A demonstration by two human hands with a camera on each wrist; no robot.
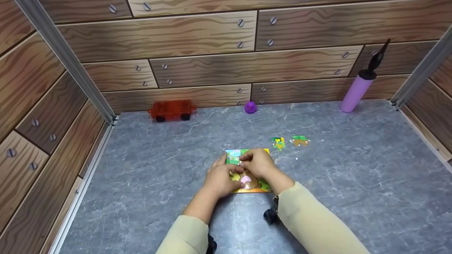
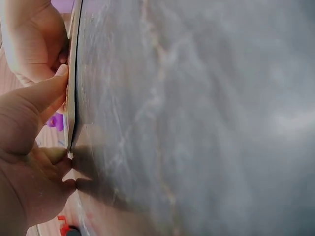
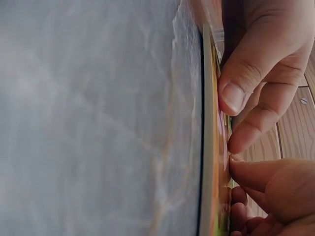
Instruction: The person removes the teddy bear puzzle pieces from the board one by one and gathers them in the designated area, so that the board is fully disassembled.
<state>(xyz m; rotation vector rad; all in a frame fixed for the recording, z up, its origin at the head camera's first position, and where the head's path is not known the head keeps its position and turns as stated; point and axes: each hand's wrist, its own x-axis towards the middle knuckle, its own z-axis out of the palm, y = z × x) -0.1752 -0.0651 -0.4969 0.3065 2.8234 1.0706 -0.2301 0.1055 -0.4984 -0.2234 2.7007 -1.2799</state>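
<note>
A colourful jigsaw puzzle board (image 1: pixel 252 189) lies flat before me, its printed picture partly covered by both hands. My left hand (image 1: pixel 219 178) rests over its left side; thumb and forefinger touch the surface while other fingers reach down by the edge, as the left wrist view shows. From the right comes my right hand (image 1: pixel 258 163), thumb and forefinger pinching a small puzzle piece at the board's middle, mostly hidden by the fingertips. In the right wrist view, the right hand (image 3: pixel 280 191) has its other fingers curled low against the board (image 3: pixel 210 147).
Beyond the board's upper right lie two loose puzzle pieces, one yellow-green (image 1: pixel 278 143), one brown-green (image 1: pixel 300 140). Along the back wall stand a red toy wagon (image 1: pixel 172 109), a purple rubber duck (image 1: pixel 250 107) and a purple hand pump (image 1: pixel 356 92). Wood-patterned panels enclose the grey marbled table (image 1: pixel 152 183).
</note>
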